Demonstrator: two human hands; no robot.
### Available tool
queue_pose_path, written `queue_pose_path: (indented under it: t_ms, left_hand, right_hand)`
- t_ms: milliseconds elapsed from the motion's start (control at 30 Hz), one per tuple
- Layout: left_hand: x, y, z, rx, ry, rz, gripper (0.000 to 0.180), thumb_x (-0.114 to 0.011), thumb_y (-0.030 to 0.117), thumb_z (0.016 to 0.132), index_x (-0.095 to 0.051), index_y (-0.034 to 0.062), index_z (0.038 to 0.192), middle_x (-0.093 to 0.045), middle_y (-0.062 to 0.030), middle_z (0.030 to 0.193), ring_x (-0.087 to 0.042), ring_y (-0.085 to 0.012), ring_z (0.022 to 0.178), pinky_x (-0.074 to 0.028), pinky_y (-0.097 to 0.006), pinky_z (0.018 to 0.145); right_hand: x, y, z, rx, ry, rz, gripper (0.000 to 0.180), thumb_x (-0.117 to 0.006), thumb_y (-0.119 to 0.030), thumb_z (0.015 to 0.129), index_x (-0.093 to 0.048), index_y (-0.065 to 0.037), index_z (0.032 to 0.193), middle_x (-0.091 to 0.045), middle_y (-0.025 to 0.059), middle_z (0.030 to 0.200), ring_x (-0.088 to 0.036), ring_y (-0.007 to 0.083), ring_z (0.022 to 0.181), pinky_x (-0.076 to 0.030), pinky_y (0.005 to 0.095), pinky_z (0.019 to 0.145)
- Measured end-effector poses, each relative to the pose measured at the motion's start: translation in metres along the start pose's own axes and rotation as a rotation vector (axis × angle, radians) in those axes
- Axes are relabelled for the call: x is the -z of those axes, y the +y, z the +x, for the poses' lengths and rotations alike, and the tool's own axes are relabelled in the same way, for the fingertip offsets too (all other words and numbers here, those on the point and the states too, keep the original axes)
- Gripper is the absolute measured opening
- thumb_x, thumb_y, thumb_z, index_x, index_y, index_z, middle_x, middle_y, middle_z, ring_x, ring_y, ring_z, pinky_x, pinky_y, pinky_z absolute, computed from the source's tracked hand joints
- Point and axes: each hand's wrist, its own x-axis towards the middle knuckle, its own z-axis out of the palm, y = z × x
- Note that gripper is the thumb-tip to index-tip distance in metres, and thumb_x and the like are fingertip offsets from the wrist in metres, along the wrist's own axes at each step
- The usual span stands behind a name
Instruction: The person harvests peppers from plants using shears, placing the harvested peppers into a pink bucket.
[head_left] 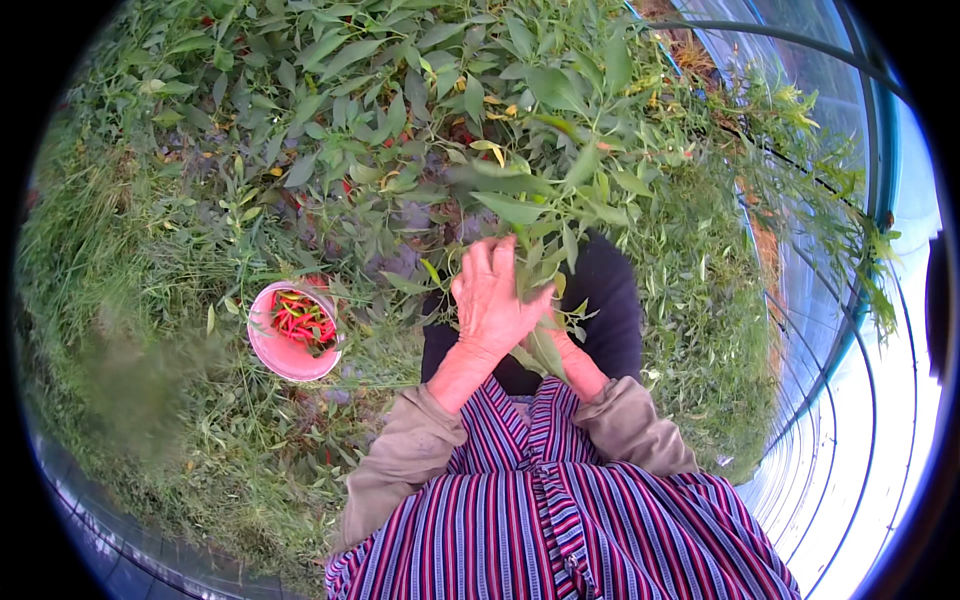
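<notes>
My left hand [492, 298] is in front of my lap, its back toward me and its fingers bent closed around a leafy pepper branch [540, 270]. Its thumb reaches right, among the leaves. My right hand [560, 338] is low beside it, mostly covered by leaves and by the left hand; its fingers are hidden. Broad green leaves spread upward from between the two hands. To the left, a pale pink bucket [275, 352] stands in the greenery with red peppers [300, 318] and a few green bits inside.
Dense pepper plants [350, 60] fill the far side, with red peppers glimpsed between leaves. Tall grass [100, 230] grows at the left. A clear plastic tunnel wall with curved hoops [885, 150] runs along the right. My knees [610, 290] are just beyond my hands.
</notes>
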Motion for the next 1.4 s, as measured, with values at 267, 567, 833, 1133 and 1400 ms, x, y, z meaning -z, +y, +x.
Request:
queue_pose_path:
  t_ms: [267,567,833,1133,1400]
  left_hand:
    - [0.009,-0.012,0.031,0.110,0.311,0.013,0.048,-0.075,0.026,0.068,-0.059,0.0018,0.106,-0.060,-0.0170,0.097,-0.058,-0.0348,0.090,-0.045,-0.044,0.079]
    - [0.017,-0.014,0.020,0.503,0.393,-0.929,0.014,-0.056,0.008,0.090,-0.063,0.0014,0.100,-0.066,-0.0055,0.093,-0.062,-0.0141,0.077,-0.049,-0.028,0.072]
    - [0.029,-0.044,-0.035,0.494,0.702,-1.230,0.020,-0.056,0.013,0.090,-0.051,0.0027,0.107,-0.061,-0.0095,0.086,-0.062,-0.0249,0.087,-0.050,-0.037,0.081]
    - [0.040,-0.053,-0.108,0.387,0.822,-1.354,0.023,-0.062,0.014,0.088,-0.053,0.0038,0.107,-0.062,-0.0128,0.098,-0.064,-0.0229,0.086,-0.053,-0.034,0.080]
    - [0.039,-0.058,-0.147,0.441,0.848,-1.284,0.020,-0.063,0.013,0.088,-0.057,0.0030,0.105,-0.063,-0.0068,0.093,-0.064,-0.0185,0.084,-0.053,-0.031,0.073]
  right_hand:
    - [-0.063,-0.088,0.001,0.765,-0.253,-1.180,0.025,-0.063,-0.020,0.081,-0.063,-0.006,0.101,-0.065,0.0163,0.094,-0.064,0.0300,0.090,-0.050,0.0392,0.076]
    - [-0.042,-0.154,0.005,-0.395,-0.356,-0.716,0.024,-0.059,-0.025,0.086,-0.063,-0.002,0.083,-0.059,0.0097,0.066,-0.059,0.0189,0.063,-0.046,0.0313,0.058]
    - [-0.024,-0.254,-0.035,-0.212,-0.743,-0.677,0.032,-0.051,-0.030,0.096,-0.059,-0.003,0.079,-0.053,0.0002,0.062,-0.049,0.0079,0.057,-0.042,0.0257,0.054]
    - [-0.071,-0.248,0.003,0.458,-0.415,-1.073,0.023,-0.060,-0.020,0.086,-0.062,-0.002,0.100,-0.062,0.0123,0.076,-0.063,0.0232,0.070,-0.050,0.0351,0.066]
    - [-0.167,-0.199,-0.032,0.804,-0.807,-1.613,0.032,-0.061,-0.009,0.074,-0.060,-0.011,0.107,-0.055,0.0168,0.096,-0.060,0.0343,0.087,-0.051,0.0431,0.073]
